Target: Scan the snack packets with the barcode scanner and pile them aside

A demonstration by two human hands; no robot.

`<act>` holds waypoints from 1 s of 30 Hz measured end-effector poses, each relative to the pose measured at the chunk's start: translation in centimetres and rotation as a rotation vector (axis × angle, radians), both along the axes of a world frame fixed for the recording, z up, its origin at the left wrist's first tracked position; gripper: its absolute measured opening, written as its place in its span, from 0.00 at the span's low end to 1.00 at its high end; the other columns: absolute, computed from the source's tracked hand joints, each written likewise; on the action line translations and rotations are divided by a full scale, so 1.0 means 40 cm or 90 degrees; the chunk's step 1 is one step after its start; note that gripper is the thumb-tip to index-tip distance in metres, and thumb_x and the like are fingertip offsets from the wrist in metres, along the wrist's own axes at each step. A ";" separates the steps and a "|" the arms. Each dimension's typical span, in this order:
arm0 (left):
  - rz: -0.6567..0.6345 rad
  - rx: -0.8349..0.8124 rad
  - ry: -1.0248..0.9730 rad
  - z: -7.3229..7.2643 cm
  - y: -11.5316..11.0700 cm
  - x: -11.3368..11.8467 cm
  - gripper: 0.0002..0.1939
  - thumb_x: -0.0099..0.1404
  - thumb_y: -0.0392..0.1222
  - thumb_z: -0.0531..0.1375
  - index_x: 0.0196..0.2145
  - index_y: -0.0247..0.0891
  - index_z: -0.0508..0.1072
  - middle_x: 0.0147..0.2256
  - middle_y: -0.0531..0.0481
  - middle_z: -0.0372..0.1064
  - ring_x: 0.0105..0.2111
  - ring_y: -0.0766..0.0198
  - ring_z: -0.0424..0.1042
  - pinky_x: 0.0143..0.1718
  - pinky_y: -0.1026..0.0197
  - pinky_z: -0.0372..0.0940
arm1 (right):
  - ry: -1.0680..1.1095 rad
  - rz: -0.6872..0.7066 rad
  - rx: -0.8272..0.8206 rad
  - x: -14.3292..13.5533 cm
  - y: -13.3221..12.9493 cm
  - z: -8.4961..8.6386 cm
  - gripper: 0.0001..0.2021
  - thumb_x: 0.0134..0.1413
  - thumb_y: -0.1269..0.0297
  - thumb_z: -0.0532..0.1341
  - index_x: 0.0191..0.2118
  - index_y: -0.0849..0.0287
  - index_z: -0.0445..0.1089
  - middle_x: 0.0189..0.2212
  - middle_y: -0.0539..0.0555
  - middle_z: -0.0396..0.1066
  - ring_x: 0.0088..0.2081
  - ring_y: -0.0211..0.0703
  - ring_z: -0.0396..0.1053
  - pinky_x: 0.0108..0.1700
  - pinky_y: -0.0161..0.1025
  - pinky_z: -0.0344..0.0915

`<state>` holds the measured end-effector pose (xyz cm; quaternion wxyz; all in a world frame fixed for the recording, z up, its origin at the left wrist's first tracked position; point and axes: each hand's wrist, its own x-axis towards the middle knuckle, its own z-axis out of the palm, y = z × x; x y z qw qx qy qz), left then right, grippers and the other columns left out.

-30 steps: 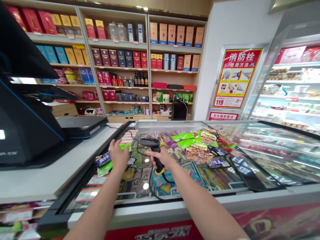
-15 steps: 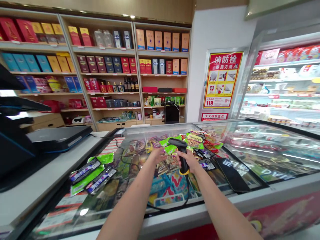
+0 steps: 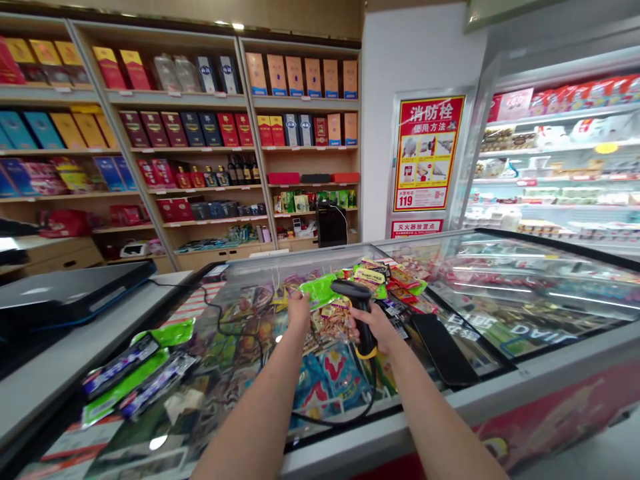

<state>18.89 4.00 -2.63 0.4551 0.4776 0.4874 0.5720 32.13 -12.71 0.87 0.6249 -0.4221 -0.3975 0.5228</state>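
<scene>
A black barcode scanner (image 3: 367, 333) with a yellow base is in my right hand (image 3: 379, 325), its fingers wrapped round the handle. The scanner's head points left, over a bright green snack packet (image 3: 318, 292). My left hand (image 3: 299, 312) is closed on the left end of that packet, its fingertips partly hidden. Right beside the scanner lies a pile of snack packets (image 3: 395, 273), mostly red, green and black. Farther left, several green and dark blue packets (image 3: 133, 373) lie together on the glass.
Under my arms is a glass-topped freezer (image 3: 240, 427) with packs inside. The scanner's black cable (image 3: 345, 421) loops over its front edge. A black slab (image 3: 444, 350) lies on the glass at right. At left is a counter (image 3: 30, 393) with a flat black device (image 3: 75, 287).
My left hand has drawn the green packet leftward, away from the pile, and its fingers have closed on it. The view has turned to the right. The scanner stays in my right hand.
</scene>
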 end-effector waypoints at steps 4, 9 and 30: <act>0.007 0.114 -0.023 0.010 0.010 -0.040 0.14 0.55 0.50 0.61 0.24 0.38 0.64 0.21 0.57 0.59 0.25 0.68 0.61 0.31 0.63 0.60 | -0.060 0.025 -0.019 -0.010 -0.008 0.007 0.23 0.36 0.50 0.71 0.31 0.57 0.60 0.16 0.43 0.64 0.15 0.32 0.60 0.17 0.32 0.59; -0.007 0.181 -0.026 0.016 0.011 -0.047 0.14 0.58 0.50 0.60 0.25 0.38 0.63 0.22 0.58 0.57 0.25 0.69 0.58 0.31 0.65 0.57 | -0.121 0.076 -0.049 -0.029 -0.009 0.002 0.22 0.37 0.49 0.70 0.31 0.58 0.62 0.16 0.43 0.64 0.15 0.33 0.60 0.17 0.33 0.58; 0.000 0.163 -0.011 0.016 0.008 -0.037 0.11 0.58 0.45 0.59 0.24 0.39 0.62 0.21 0.59 0.54 0.25 0.68 0.57 0.30 0.66 0.55 | -0.169 0.060 -0.035 -0.025 -0.014 -0.005 0.20 0.38 0.50 0.69 0.27 0.57 0.60 0.16 0.43 0.62 0.15 0.32 0.58 0.18 0.34 0.58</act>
